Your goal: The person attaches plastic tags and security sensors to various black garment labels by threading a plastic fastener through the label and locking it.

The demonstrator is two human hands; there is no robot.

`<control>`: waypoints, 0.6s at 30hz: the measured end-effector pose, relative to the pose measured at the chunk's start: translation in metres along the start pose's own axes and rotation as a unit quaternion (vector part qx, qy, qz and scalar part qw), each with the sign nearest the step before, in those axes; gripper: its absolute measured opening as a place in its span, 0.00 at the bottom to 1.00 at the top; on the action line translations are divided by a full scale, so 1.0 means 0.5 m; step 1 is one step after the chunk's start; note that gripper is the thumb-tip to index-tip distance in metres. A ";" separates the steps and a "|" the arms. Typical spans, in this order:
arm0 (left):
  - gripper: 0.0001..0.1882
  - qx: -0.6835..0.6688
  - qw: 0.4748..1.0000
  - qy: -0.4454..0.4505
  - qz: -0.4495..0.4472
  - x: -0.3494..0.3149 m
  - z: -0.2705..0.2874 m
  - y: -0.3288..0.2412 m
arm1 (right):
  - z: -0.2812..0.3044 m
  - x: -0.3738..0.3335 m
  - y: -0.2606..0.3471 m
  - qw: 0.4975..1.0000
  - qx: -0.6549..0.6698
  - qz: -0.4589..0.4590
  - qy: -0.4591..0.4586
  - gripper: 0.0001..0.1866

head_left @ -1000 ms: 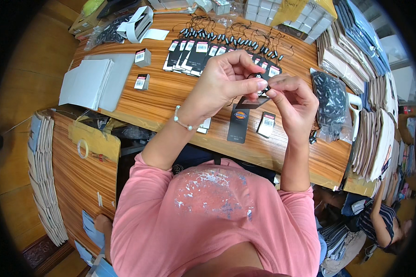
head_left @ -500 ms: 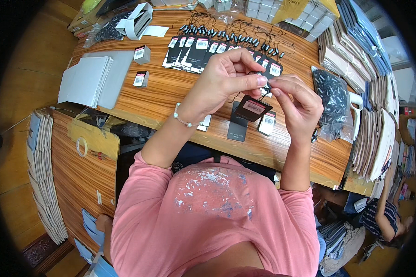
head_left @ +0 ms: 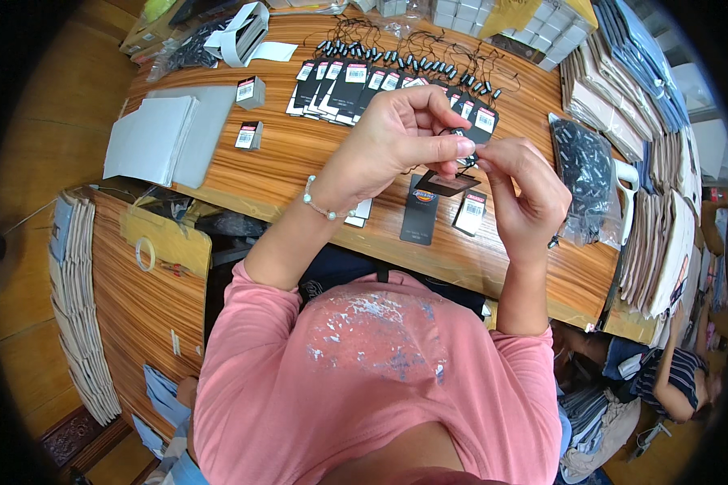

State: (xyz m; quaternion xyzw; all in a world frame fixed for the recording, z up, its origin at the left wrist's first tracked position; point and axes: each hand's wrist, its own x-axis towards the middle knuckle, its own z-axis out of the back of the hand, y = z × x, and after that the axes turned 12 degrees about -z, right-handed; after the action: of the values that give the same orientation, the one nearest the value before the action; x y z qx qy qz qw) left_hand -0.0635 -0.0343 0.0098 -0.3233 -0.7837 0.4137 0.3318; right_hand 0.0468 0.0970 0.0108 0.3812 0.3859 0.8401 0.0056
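My left hand pinches a thin black string between thumb and forefinger. Close against it, my right hand has its thumb and forefinger closed on the same string. Below the fingertips hangs a dark hang tag, tilted nearly edge-on. Under it on the table lie a black card tag and a smaller tag with a white label. Beyond my hands, a fanned row of black hang tags lies with its strings toward the far side. The string's ends are hidden by my fingers.
Small label stacks and white sheets lie to the left. On the right are a bag of black string fasteners, a white-handled tool and folded garments. White boxes stand at the back. Another person is at far right.
The hanging tag has swung up from a slant to nearly flat, uncovering more of the black card below. Both hands keep their pinch, the right one shifting slightly right and down.
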 end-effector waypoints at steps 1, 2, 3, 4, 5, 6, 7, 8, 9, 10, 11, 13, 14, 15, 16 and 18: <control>0.08 0.000 1.000 0.001 0.001 0.000 0.001 0.000 | -0.002 -0.001 -0.002 1.000 -0.002 0.005 -0.005 0.08; 0.08 0.001 1.000 0.003 0.001 0.001 0.001 0.000 | -0.003 -0.002 -0.004 1.000 -0.004 0.010 -0.010 0.08; 0.08 0.001 1.000 0.004 0.003 0.001 0.001 0.001 | -0.004 -0.003 -0.005 1.000 -0.002 0.011 -0.014 0.08; 0.08 0.007 1.000 0.002 0.002 0.000 0.001 0.002 | -0.006 -0.003 -0.006 1.000 0.000 0.012 -0.018 0.08; 0.08 0.013 1.000 0.000 0.001 0.000 0.002 0.003 | -0.008 -0.005 -0.006 1.000 0.002 0.013 -0.022 0.08; 0.08 0.020 1.000 0.001 -0.003 0.004 0.002 0.002 | -0.009 -0.003 -0.008 1.000 -0.003 0.010 -0.018 0.08; 0.08 0.023 1.000 0.001 -0.005 0.007 0.004 0.002 | -0.010 -0.003 -0.008 1.000 -0.007 0.006 -0.013 0.08; 0.08 0.026 1.000 0.000 -0.008 0.007 0.009 0.003 | -0.010 -0.001 -0.009 1.000 -0.012 0.003 -0.008 0.08; 0.08 0.029 1.000 -0.001 -0.009 0.006 0.012 0.004 | -0.009 0.003 -0.013 0.999 0.016 -0.029 0.010 0.07; 0.08 0.049 0.998 0.003 -0.031 0.008 0.016 0.002 | -0.006 0.008 -0.020 0.997 0.044 -0.060 0.029 0.06; 0.09 0.095 0.994 0.006 -0.059 0.011 0.016 -0.001 | -0.002 0.012 -0.027 0.992 0.072 -0.092 0.048 0.06; 0.10 0.182 0.976 0.012 -0.117 0.020 0.013 -0.014 | -0.002 0.018 -0.040 0.958 0.180 -0.210 0.082 0.12; 0.11 0.226 0.963 0.014 -0.146 0.024 0.012 -0.021 | -0.010 0.022 -0.040 0.940 0.231 -0.226 0.112 0.14; 0.12 0.277 0.949 0.027 -0.148 0.029 0.012 -0.029 | -0.020 0.028 -0.036 0.918 0.282 -0.240 0.142 0.15; 0.12 0.327 0.932 0.039 -0.149 0.035 0.014 -0.038 | -0.030 0.038 -0.028 0.875 0.328 -0.302 0.190 0.15; 0.16 0.383 0.902 0.049 -0.194 0.047 0.031 -0.042 | -0.050 0.060 -0.047 0.861 0.334 -0.300 0.239 0.13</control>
State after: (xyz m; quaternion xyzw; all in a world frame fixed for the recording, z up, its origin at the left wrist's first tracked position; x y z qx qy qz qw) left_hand -0.0942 -0.0320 0.0272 -0.0324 -0.5948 0.5932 0.5416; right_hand 0.0027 0.1063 0.0043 0.0140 0.7287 0.6836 0.0372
